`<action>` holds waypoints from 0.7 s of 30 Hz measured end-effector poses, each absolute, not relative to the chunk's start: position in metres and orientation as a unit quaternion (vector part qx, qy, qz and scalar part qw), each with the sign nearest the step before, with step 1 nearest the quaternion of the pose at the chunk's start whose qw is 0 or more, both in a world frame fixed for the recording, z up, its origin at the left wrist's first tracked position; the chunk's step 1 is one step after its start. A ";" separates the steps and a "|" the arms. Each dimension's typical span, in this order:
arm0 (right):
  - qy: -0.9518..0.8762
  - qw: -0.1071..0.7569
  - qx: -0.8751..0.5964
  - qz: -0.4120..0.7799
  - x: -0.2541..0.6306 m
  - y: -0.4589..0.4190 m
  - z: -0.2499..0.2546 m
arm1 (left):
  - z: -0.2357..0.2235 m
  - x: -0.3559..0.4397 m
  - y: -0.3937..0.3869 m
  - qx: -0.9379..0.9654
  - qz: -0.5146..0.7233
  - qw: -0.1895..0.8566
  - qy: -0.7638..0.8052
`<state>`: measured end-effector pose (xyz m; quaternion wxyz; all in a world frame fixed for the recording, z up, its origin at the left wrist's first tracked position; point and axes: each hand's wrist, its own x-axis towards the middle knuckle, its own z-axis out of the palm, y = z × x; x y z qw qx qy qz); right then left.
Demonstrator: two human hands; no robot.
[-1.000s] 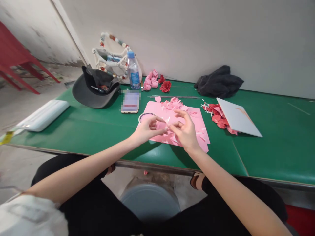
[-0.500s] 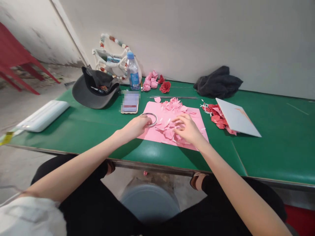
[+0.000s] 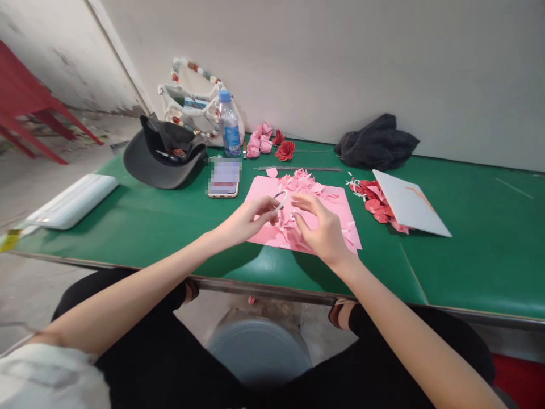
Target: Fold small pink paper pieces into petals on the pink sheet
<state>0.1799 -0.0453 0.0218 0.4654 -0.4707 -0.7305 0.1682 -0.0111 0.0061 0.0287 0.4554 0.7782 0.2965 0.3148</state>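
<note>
My left hand (image 3: 253, 218) grips a thin white roll of tape (image 3: 281, 200), tilted up on its edge above a sheet of pink paper (image 3: 264, 187). Facing it, just to the right, is my right hand (image 3: 319, 227); its thumb and fingers are curved and apart, with nothing clearly held. A tiny white bit shows by the thumb tip, too small to make out. Cut pink paper petals (image 3: 300, 180) lie in heaps on the sheet, some hidden behind my hands.
A phone (image 3: 224, 177), a grey cap (image 3: 164, 153) and a water bottle (image 3: 230, 125) stand left on the green table (image 3: 170, 227). Paper flowers (image 3: 285, 150) and thin wires (image 3: 302, 168) lie behind the sheet. Rightward are a white card (image 3: 411, 201) over red petals and a black cloth (image 3: 377, 142).
My left hand has lifted the tape roll off the sheet and moved right, turning it on edge. My right hand has risen from the petals toward it.
</note>
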 end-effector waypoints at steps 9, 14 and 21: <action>-0.703 0.509 -0.463 0.178 0.166 -0.059 0.024 | 0.028 -0.007 -0.003 0.748 0.330 0.504 0.278; -0.622 0.566 -0.476 0.256 0.162 -0.057 0.026 | 0.031 -0.004 -0.010 0.764 0.320 0.466 0.310; -0.600 0.578 -0.466 0.297 0.158 -0.057 0.026 | 0.034 -0.004 -0.012 0.745 0.337 0.465 0.338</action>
